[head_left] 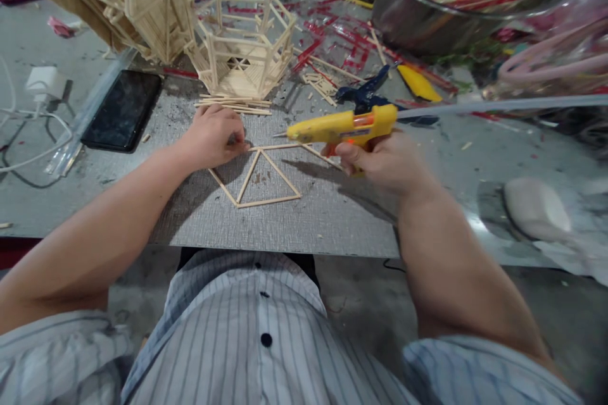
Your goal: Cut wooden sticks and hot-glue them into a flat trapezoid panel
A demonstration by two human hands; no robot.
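A flat frame of thin wooden sticks (269, 204) lies on the grey table, its pieces forming triangles. My left hand (216, 136) is closed over the frame's upper left part, its fingertips on a stick end; the sticks beneath are hidden by the hand. In my right hand (382, 161) is a yellow hot glue gun (332, 126), held by its handle with the fingers wrapped round it. The gun's metal nozzle points left, just above the frame's top stick and a little apart from my left fingers. Behind my left hand lies a small pile of loose sticks (237, 103).
A six-sided stick structure (280, 44) and a larger wooden model (156, 6) stand behind. A black phone (122, 111) and white charger (46, 82) lie left. Dark blue clamp (363, 93), metal pot (403, 19) and white computer mouse (536, 205) are to the right.
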